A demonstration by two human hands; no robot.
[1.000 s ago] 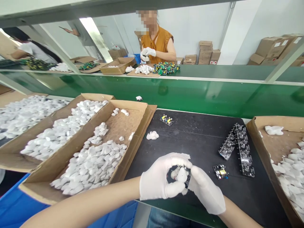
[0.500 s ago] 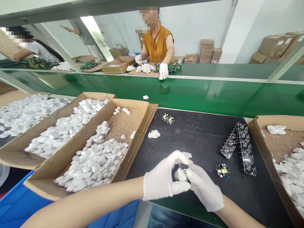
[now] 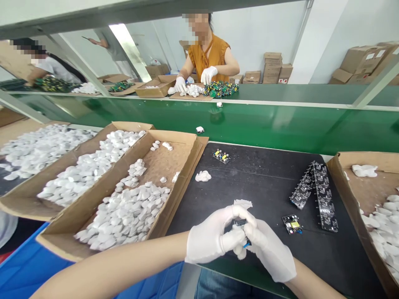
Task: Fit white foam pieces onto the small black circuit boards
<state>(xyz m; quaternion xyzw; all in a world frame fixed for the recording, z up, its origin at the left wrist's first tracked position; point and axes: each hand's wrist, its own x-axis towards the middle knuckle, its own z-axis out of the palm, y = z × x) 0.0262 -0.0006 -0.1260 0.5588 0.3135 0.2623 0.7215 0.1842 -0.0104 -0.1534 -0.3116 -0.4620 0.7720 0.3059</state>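
The left hand (image 3: 215,234) and right hand (image 3: 271,247) together grasp a small board (image 3: 240,223), fingers curled round it, over the bench (image 3: 255,182) close to its near edge. A white lump (image 3: 203,176) lies nearer the far edge, and beyond it sits a double board (image 3: 222,156).

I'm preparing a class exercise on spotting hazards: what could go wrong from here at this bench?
The partly hidden circuit board, pinched between the left hand and right hand, might slip if either grip loosens. The loose board near the right hand could be knocked by that arm. The white lump, lying directly on the black mat, might pick up dirt.
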